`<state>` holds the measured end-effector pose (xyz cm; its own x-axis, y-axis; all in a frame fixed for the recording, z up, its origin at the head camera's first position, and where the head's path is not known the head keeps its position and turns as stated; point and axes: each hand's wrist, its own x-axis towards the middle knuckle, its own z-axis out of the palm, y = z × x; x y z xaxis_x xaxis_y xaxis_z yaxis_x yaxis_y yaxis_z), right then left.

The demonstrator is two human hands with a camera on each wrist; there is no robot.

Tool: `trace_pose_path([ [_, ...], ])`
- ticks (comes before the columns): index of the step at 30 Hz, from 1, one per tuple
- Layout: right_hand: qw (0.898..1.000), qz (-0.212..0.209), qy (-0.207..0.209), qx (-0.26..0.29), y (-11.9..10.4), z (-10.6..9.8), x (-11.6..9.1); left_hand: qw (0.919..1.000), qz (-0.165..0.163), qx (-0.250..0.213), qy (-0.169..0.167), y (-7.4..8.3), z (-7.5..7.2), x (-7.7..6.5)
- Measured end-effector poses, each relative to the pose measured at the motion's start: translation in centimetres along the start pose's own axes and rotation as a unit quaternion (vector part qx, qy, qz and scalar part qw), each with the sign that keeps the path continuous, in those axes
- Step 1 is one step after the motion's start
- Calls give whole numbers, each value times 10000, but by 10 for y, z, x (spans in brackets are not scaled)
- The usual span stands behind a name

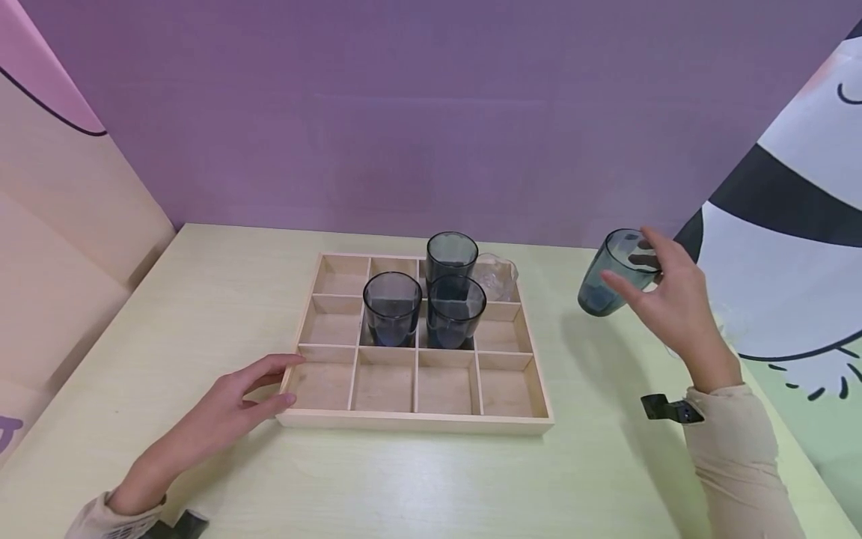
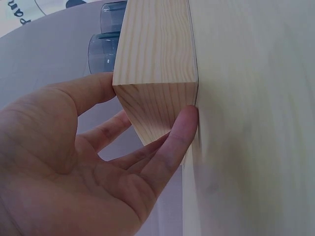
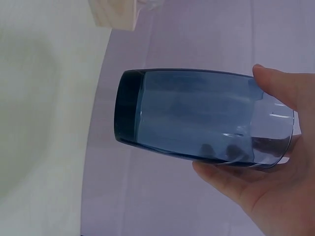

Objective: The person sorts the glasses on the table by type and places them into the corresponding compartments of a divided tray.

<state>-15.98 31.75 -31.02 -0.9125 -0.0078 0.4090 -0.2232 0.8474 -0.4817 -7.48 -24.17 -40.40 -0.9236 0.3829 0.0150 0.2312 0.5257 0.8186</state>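
My right hand [image 1: 680, 299] holds a blue-grey drinking glass [image 1: 599, 284] near its rim, thumb on one side and fingers on the other. The glass is tilted, its base to the lower left, above the table right of a divided wooden box [image 1: 411, 421]. At the box's left front corner, my left hand [image 1: 232, 400] grips the edge; in the left wrist view one fingertip [image 2: 186, 120] lies low on the outer wall. Two matching glasses, one left [image 1: 392, 311] and one right [image 1: 454, 314], stand in middle-row compartments. Another glass [image 1: 451, 251] stands behind them in the back row.
A clear, wavy-rimmed glass piece [image 1: 497, 278] sits in the back right compartment. The box rests on a pale wooden table [image 1: 417, 486]. A purple wall [image 1: 431, 127] rises behind, with printed panels at left and right [image 1: 801, 277].
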Motion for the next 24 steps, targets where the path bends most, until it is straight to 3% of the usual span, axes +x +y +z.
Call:
trace_pose_path([
  [15,9979,-625,179,77,-24,-4,-9,10000,40,28,-7,0,0,0],
  [24,9962,-839,76,212,-38,-3,-12,10000,82,51,5,-1,0,0],
])
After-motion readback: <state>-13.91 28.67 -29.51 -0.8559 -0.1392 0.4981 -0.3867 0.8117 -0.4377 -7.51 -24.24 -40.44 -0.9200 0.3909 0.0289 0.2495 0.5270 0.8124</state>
